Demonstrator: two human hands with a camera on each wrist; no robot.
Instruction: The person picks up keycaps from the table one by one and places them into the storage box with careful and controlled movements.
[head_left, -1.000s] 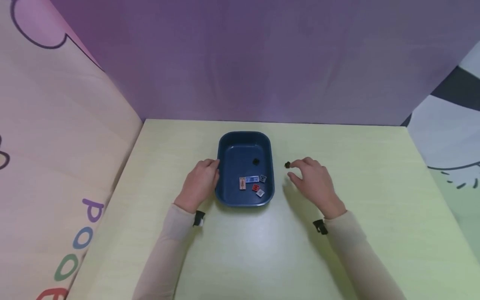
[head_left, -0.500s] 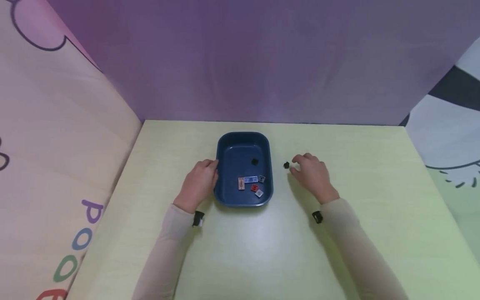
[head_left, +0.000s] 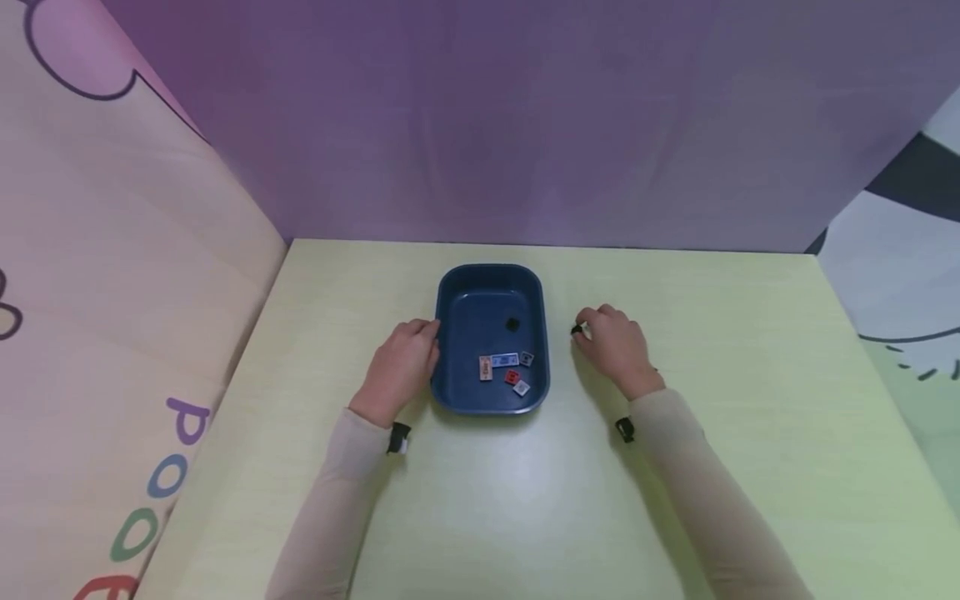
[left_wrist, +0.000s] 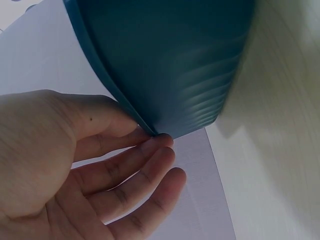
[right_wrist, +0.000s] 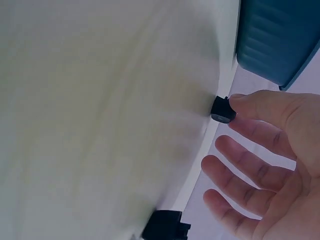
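In the head view my left hand (head_left: pixel 397 373) holds the left rim of a dark blue tray (head_left: pixel 459 333). The left wrist view has its thumb and index finger pinching the tray's edge (left_wrist: pixel 102 75), the other fingers loosely bent below. To the right of the tray, my right hand (head_left: pixel 617 350) pinches a small black toy block (head_left: pixel 577 329) between thumb and index finger. The right wrist view places this black block (right_wrist: pixel 223 110) right at the tabletop, with the remaining fingers spread apart.
Inside the tray lie a black piece (head_left: pixel 512 324), a pinkish brick (head_left: pixel 485 368), a blue brick (head_left: pixel 505 360), a red piece (head_left: pixel 512 377) and other small ones. Another black object (right_wrist: pixel 162 225) shows low in the right wrist view. A purple wall (head_left: pixel 525 125) rises behind the table.
My right hand has shifted slightly left and forward since half a second ago, and its thumb and index finger have closed on the black block. My left hand stays on the tray rim.
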